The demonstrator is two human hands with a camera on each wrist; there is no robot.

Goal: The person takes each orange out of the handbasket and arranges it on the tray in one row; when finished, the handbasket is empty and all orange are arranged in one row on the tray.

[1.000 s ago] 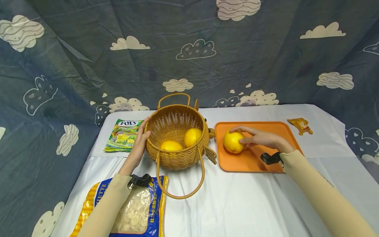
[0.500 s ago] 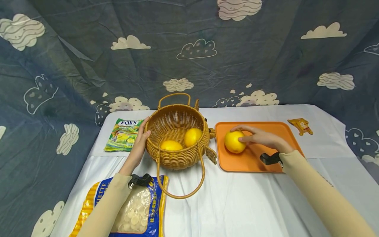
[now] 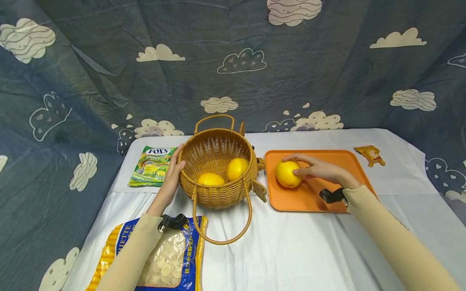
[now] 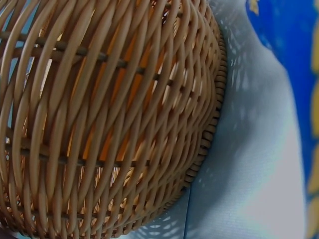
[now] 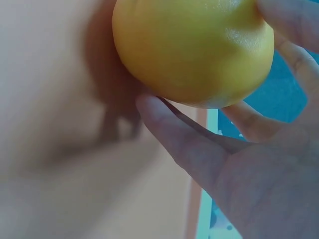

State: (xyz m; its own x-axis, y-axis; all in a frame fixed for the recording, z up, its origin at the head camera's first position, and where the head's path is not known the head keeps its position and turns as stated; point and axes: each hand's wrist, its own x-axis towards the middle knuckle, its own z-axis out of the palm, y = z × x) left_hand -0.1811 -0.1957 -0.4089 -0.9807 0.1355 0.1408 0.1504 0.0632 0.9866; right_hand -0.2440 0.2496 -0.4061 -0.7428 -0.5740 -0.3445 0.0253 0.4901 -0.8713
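Note:
A round wicker basket (image 3: pixel 214 198) with two handles stands at the middle of the table, two yellow fruits (image 3: pixel 210 178) inside it. My left hand (image 3: pixel 169 182) holds its left side, thumb at the rim and fingers along the outer wall; the left wrist view is filled by the basket's weave (image 4: pixel 114 99). To the right, my right hand (image 3: pixel 320 169) grips a round yellow fruit (image 3: pixel 287 174) over an orange tray (image 3: pixel 309 202). From the right wrist, thumb and fingers curve about the smooth fruit (image 5: pixel 189 50), whose shadow falls on the tray.
A green candy bag (image 3: pixel 151 167) lies left of the basket. Beneath my left forearm is a blue and yellow bag (image 3: pixel 164 258) of pale round pieces. A small orange-brown packet (image 3: pixel 370 155) sits beyond the tray's right side. A cloud-print curtain (image 3: pixel 233 89) rises behind.
My right hand and the round yellow fruit have shifted only very slightly over the tray. The left hand and the basket look the same.

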